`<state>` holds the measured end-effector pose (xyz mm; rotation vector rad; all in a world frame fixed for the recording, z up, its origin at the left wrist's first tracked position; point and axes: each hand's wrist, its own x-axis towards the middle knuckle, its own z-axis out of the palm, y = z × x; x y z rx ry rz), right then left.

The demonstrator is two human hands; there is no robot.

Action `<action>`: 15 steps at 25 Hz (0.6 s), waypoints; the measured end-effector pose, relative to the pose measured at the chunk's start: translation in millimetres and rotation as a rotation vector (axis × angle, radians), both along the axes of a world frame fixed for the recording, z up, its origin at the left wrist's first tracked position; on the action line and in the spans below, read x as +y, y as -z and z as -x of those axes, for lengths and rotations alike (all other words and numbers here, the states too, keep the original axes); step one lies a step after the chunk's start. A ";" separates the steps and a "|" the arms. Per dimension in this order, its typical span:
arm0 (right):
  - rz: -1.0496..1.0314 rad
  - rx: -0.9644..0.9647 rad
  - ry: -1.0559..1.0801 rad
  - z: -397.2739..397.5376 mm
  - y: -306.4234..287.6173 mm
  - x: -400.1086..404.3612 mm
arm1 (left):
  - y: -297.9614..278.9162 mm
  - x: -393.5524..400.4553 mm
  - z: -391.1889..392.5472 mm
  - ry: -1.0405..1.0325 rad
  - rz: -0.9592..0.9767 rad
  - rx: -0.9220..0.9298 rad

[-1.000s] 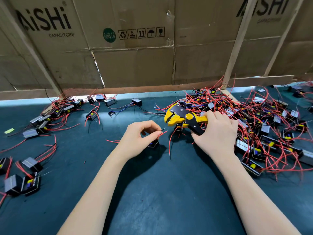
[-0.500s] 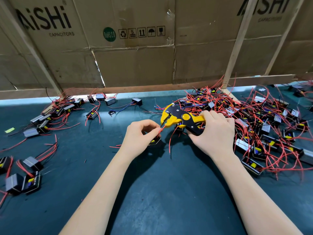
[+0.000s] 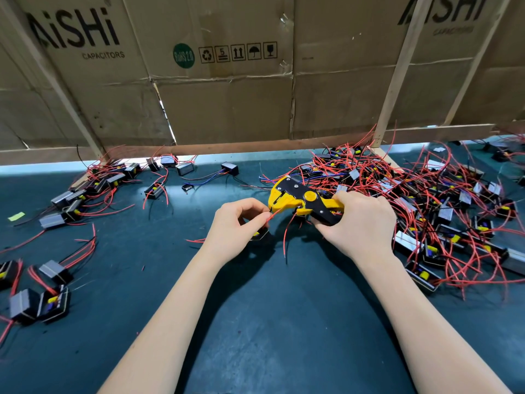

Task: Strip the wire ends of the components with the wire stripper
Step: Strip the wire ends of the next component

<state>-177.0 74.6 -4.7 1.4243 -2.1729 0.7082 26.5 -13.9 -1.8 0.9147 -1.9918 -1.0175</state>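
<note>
My right hand (image 3: 360, 226) grips the handles of a yellow and black wire stripper (image 3: 301, 200), whose jaws point left. My left hand (image 3: 235, 223) pinches a thin red wire (image 3: 273, 215) between thumb and forefinger; the wire's end sits in the stripper's jaws. The small black component (image 3: 260, 234) that the wire belongs to lies under my left hand, mostly hidden. Another red wire (image 3: 286, 237) hangs down from below the stripper to the mat.
A big tangle of components with red wires (image 3: 426, 211) covers the mat on the right. More components (image 3: 93, 191) lie at the back left and near the left edge (image 3: 39, 302). A cardboard wall (image 3: 227, 81) closes the back. The dark green mat (image 3: 270, 322) lies between my forearms.
The stripper has moved left to meet the wire. My left hand has lifted the red wire's end into the jaws, where one second ago the two were apart.
</note>
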 end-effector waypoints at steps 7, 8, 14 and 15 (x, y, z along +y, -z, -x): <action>0.032 0.059 0.081 4.1 8.3 -2.4 | 7.0 -2.7 1.8 -0.102 0.014 -0.019; 0.039 0.051 0.103 7.3 9.2 -2.4 | 8.9 -2.7 3.0 -0.130 0.027 -0.015; -0.004 0.087 0.100 7.7 13.7 -5.2 | 13.6 -0.3 6.1 -0.098 0.150 -0.053; -0.018 0.100 0.099 6.4 15.1 -6.0 | 13.7 -0.2 6.6 -0.093 0.155 -0.061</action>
